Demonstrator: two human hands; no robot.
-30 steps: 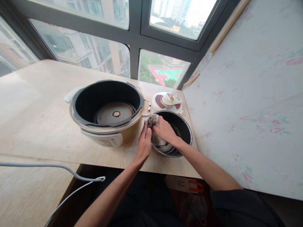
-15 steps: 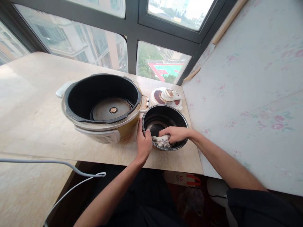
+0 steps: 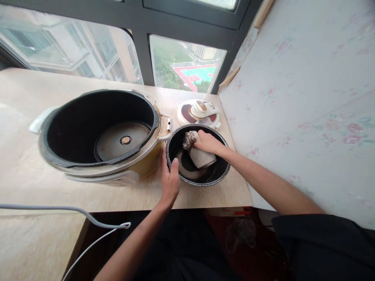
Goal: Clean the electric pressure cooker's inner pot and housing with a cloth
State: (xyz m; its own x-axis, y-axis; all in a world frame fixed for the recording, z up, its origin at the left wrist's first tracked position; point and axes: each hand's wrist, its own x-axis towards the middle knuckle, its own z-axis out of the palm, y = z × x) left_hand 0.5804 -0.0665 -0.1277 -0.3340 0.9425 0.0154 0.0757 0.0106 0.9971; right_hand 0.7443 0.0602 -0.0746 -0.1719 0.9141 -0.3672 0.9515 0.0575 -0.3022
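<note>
Now, wiping the black pot [image 3: 219, 169] seems to be the job. The right hand [image 3: 206, 141] has a tight grip on a rag [image 3: 202, 158] inside it. The left hand [image 3: 170, 181], fingers spread, rests on its side. Next, the rag likely needs sliding around. The cooker [image 3: 143, 166] and table [image 3: 117, 199] edge are near.

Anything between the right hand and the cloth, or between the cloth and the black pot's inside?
Nothing visible: the right hand grips the cloth directly, inside the open black pot. The white lid lies beyond the pot.
</note>
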